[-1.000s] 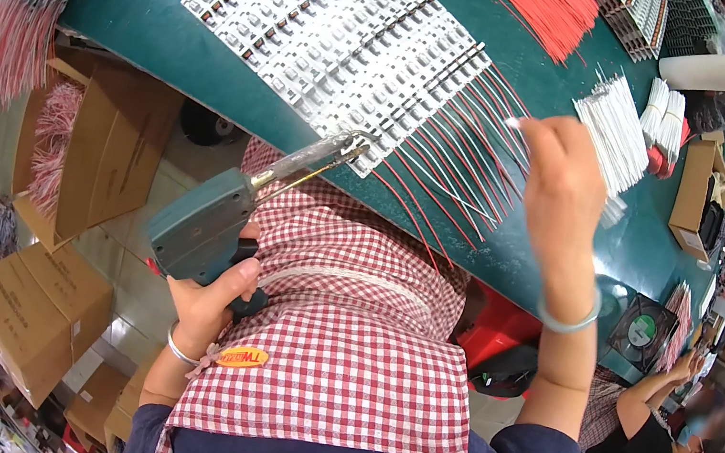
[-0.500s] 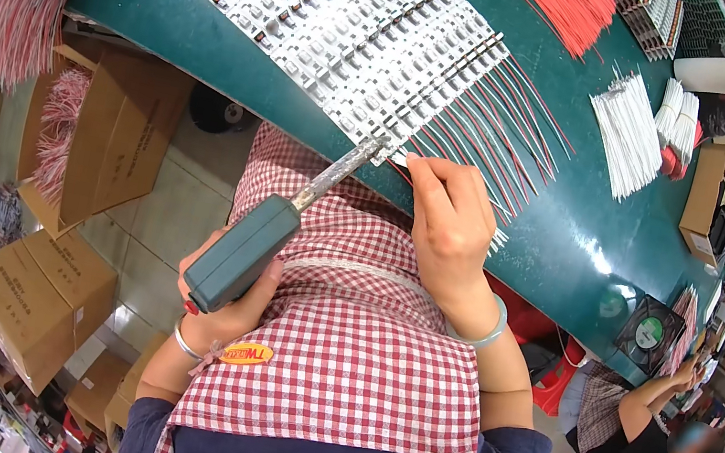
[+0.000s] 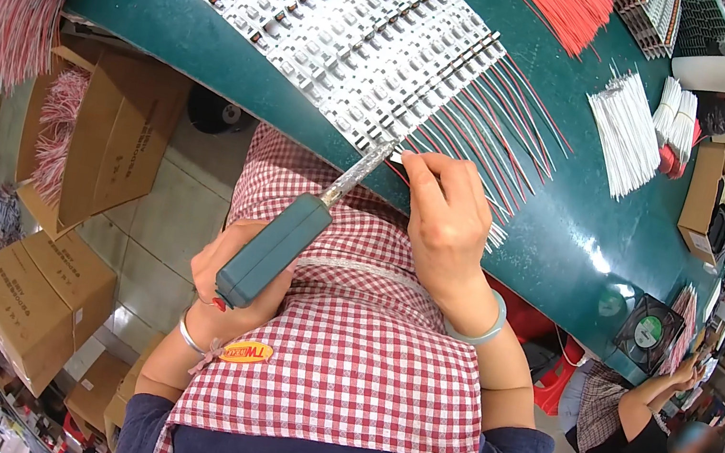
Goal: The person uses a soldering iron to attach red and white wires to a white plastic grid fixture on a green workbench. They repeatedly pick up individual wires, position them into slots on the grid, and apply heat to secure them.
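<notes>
My left hand is wrapped round the green handle of a soldering iron. Its metal shaft slants up to the near corner of a sheet of white terminal boards, where the tip meets the edge. Close beside that tip, my right hand pinches a thin white wire between thumb and fingertips; the wire's end lies at the board edge. Red and white wires fan out from the right side of the sheet, some passing behind my right hand.
The sheet lies on a green table. Farther off are red wires and white wires. An open carton and a small fan stand rightward. Wired strips hang at left above cartons. A co-worker sits at right.
My left hand has moved right and slightly down, turning the soldering iron steeper, and its tip has shifted a little right along the board edge. My right hand has barely moved.
</notes>
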`<state>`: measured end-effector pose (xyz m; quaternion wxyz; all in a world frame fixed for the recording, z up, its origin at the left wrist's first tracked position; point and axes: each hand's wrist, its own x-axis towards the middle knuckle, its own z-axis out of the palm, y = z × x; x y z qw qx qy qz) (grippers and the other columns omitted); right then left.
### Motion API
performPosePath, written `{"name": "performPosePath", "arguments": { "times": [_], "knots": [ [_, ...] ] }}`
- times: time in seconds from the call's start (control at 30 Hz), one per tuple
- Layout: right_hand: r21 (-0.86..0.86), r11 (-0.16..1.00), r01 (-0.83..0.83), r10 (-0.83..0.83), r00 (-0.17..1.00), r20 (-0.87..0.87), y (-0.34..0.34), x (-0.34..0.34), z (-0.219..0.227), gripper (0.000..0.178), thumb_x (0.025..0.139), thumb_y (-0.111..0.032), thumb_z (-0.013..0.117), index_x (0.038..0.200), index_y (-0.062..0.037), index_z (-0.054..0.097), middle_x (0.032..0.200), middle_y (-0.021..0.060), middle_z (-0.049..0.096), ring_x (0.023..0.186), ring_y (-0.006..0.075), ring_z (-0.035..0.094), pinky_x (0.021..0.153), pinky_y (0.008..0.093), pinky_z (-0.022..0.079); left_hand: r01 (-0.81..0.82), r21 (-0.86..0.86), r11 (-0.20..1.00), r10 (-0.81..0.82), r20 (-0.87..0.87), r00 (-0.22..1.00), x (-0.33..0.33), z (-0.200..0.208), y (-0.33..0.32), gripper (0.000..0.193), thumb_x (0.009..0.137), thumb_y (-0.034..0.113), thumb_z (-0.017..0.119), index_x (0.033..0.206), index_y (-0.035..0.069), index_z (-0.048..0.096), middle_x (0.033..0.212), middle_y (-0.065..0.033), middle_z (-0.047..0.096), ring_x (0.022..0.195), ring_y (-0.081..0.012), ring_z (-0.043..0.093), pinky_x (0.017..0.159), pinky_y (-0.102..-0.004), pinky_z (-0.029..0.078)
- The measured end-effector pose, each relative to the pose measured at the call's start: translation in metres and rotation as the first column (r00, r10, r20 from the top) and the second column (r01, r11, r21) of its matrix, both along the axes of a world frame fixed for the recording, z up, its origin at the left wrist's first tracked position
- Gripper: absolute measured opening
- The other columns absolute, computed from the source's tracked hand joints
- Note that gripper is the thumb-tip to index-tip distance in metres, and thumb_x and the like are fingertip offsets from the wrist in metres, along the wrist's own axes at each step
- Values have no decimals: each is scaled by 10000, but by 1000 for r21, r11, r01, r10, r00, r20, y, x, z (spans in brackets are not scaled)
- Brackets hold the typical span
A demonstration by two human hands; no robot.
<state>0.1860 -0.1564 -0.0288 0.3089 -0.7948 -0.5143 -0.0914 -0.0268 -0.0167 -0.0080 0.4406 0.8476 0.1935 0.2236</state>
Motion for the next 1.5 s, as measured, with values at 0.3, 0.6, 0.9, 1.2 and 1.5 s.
{"name": "performPosePath", "arguments": {
  "times": [0.3,0.6,0.9,1.2,1.5],
  "knots": [
    [-6,1000,3,-3,1000,7,1,0,1,333,741,38,694,1074,35,700,982,112,654,830,257,613,623,352,524,-33,71,997,33,-7,999,-1,3,-3,212,749,-5,793,939,-54,712,911,-164,714,758,-264,724,668,-310,570],
    [0,1000,9,-9,1000,20,2,-1,0,323,739,41,682,1062,39,693,979,109,648,837,255,608,638,348,523,-180,-131,975,179,-21,984,-23,-10,-9,261,783,50,830,1018,-26,747,921,-157,737,713,-247,722,635,-315,564],
    [80,997,-13,9,999,46,-2,-5,-1,323,744,14,681,1065,52,684,970,124,650,832,269,610,674,362,512,-144,-143,979,131,-98,987,-27,-4,-9,233,787,10,802,1001,-56,735,924,-163,731,777,-262,729,692,-325,577],
    [60,998,-28,26,999,38,0,-9,-6,337,738,12,668,1071,55,685,970,123,650,815,261,595,667,358,506,-84,-49,995,81,-57,995,-21,-3,-8,226,775,-9,800,984,-59,729,944,-160,724,827,-281,739,741,-344,599],
    [47,999,17,-18,999,30,3,-12,-1,322,724,86,720,1039,18,728,919,107,670,796,256,636,651,357,528,-19,79,997,20,-7,1000,-15,-1,-2,305,771,71,823,1026,-60,721,917,-145,720,730,-210,714,637,-301,560]
  ]
}}
